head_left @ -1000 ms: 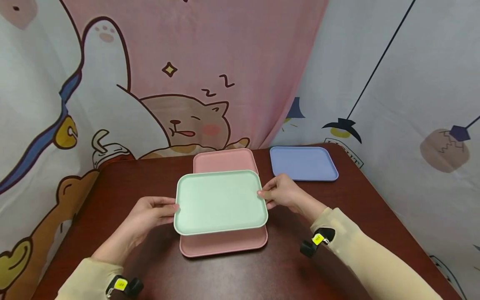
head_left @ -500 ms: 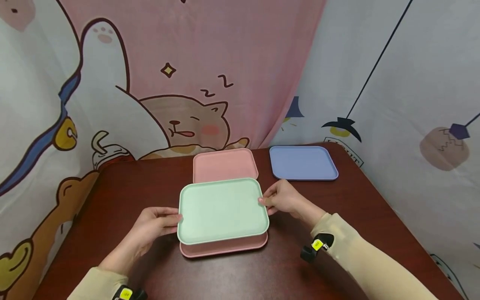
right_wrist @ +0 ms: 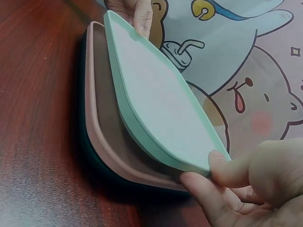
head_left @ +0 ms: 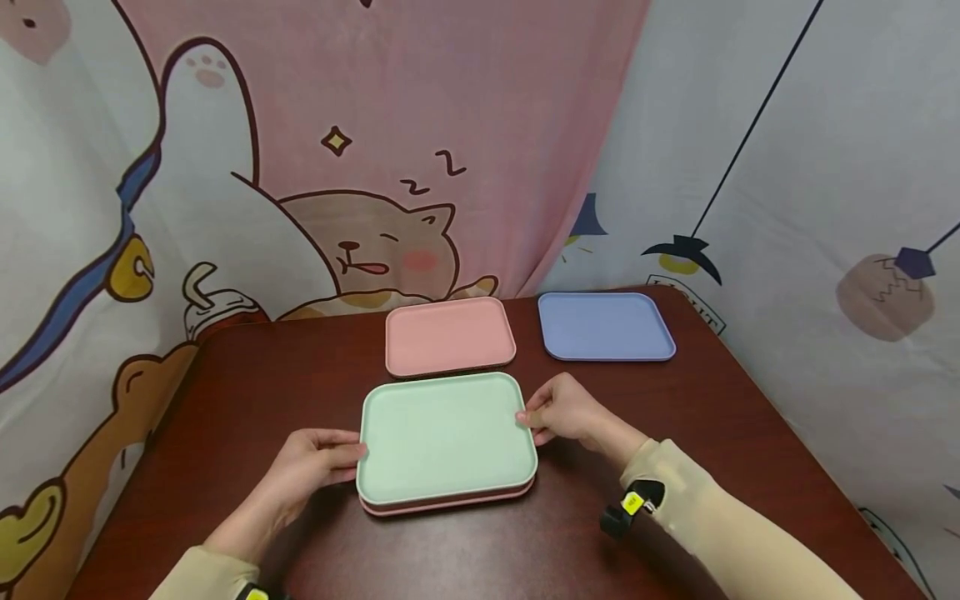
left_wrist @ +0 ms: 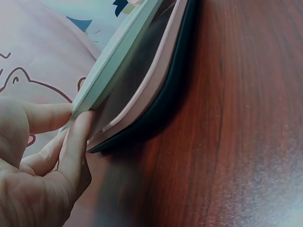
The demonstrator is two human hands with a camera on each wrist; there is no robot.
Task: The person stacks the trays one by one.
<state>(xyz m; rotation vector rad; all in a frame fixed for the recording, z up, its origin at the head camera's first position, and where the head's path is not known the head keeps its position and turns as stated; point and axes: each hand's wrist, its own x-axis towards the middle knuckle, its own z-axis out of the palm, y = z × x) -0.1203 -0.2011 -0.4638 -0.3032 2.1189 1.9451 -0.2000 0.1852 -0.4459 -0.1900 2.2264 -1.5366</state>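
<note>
Between both hands a mint green tray is held just above a pink tray on the table. My left hand pinches its left edge, thumb on top and fingers beneath. The right hand pinches the opposite edge the same way. In the left wrist view a gap shows between the green tray and the pink rim. The right wrist view shows the green tray tilted over the pink one, most of which is hidden from above.
Behind the held tray lies a second pink tray. A blue tray sits at the back right, near the edge of the dark red-brown table. A printed curtain hangs behind the table.
Both hands have brought the green tray down and toward the person, so it now covers nearly all of the near pink tray. The far pink tray has come fully into view.
</note>
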